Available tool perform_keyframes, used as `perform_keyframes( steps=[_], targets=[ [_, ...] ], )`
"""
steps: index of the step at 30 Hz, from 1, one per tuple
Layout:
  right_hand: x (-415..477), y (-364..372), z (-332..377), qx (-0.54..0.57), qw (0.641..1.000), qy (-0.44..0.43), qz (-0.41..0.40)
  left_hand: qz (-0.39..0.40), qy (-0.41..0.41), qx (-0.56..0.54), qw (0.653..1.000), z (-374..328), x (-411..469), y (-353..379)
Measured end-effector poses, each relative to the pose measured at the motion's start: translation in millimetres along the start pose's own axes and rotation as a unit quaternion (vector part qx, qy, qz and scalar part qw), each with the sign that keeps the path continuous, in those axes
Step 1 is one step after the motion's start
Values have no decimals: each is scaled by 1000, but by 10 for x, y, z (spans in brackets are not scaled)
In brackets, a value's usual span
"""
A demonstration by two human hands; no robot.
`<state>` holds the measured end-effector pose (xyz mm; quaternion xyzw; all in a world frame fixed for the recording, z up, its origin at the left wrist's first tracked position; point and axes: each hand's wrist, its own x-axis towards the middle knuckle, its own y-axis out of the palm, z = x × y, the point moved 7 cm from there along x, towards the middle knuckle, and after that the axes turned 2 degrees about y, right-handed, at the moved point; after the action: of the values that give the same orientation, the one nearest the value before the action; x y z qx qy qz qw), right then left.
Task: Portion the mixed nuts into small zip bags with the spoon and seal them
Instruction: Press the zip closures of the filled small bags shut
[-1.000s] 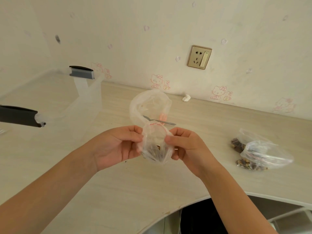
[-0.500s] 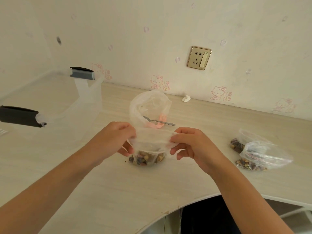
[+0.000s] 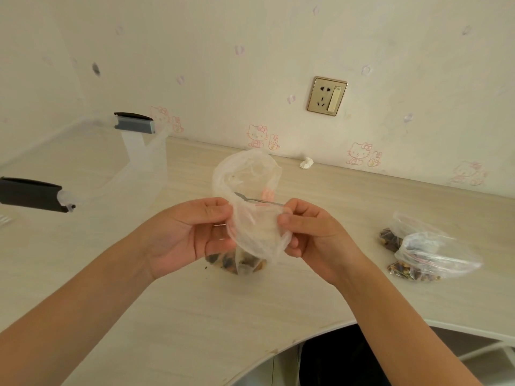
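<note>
The left hand and the right hand each pinch one side of the small zip bag near its top. The nuts (dark, mixed ones) sit in its bottom, down by the surface. The spoon pokes out of the big bag just behind.

A pale wooden desk stands against a cream wall with cat stickers and a golden socket.
</note>
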<state>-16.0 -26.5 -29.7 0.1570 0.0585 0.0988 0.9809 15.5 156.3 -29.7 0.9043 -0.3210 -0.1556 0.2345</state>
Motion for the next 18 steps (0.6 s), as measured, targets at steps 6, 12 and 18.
perform_keyframes(
  steps=[6, 12, 18],
  targets=[
    [-113, -50, 419, -418, 880, -105, -202, -192, 211, 476, 832, -414, -259, 135],
    [-170, -52, 556, -447, 876, -45, -175, -222, 192, 615, 732, -536, -378, 194],
    [-202, 84, 591, -437, 882, -75, -161, -260, 202, 662, 674, -550, -393, 236]
  ],
)
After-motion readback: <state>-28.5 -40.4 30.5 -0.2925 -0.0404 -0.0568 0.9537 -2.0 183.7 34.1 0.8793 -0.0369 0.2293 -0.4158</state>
